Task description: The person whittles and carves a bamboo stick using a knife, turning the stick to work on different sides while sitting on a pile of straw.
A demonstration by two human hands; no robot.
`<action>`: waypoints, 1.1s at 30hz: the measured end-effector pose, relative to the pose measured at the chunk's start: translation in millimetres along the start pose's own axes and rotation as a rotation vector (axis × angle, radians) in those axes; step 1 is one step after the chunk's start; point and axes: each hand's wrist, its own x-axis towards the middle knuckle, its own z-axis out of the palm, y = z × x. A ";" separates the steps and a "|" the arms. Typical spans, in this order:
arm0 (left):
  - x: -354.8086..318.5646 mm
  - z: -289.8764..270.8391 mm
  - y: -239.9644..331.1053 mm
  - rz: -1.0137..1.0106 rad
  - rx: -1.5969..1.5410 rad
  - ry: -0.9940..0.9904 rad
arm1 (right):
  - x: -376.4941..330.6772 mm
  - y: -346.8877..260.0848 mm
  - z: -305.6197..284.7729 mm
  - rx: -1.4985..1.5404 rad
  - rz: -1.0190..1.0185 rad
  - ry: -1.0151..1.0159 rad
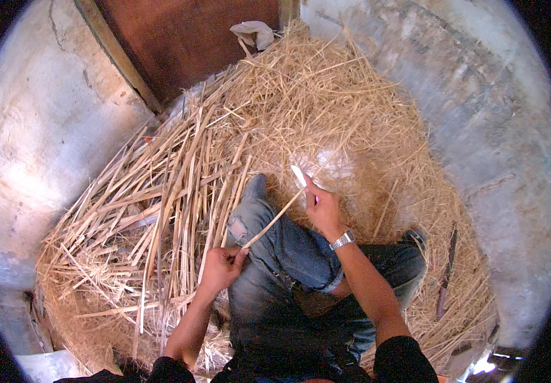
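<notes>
- Left hand [221, 268]: pinching the lower end of a slim, straight, tan woody strip [271, 223].
- Right hand [324, 209]: closed on a bright, flat-bladed knife [298, 175]; any grip on the strip, cannot tell.
- Strip spans between hands above the blue denim-clad leg [291, 250], slanting up rightward; upper end nearer the right.

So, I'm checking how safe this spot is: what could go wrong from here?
The right hand holds a knife close to the far end of the strip; a slip might nick the fingers.

The strip, pinched at its near end by the left hand, slants over the jeans, so a blade slipping inward could reach a leg.

A long dark tool, perhaps another knife, lies on the shavings; shifting the legs might bump it.
</notes>
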 end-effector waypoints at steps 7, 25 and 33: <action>9.8 -9.8 15.4 -0.028 0.026 -0.070 | -33.8 3.7 17.5 0.372 0.023 0.128; 1.4 -0.2 6.0 -0.101 -0.074 -0.044 | -80.2 -48.4 12.0 0.804 0.110 -0.141; -17.6 10.7 10.6 0.038 0.042 0.168 | -45.0 -61.1 1.6 0.512 0.079 0.180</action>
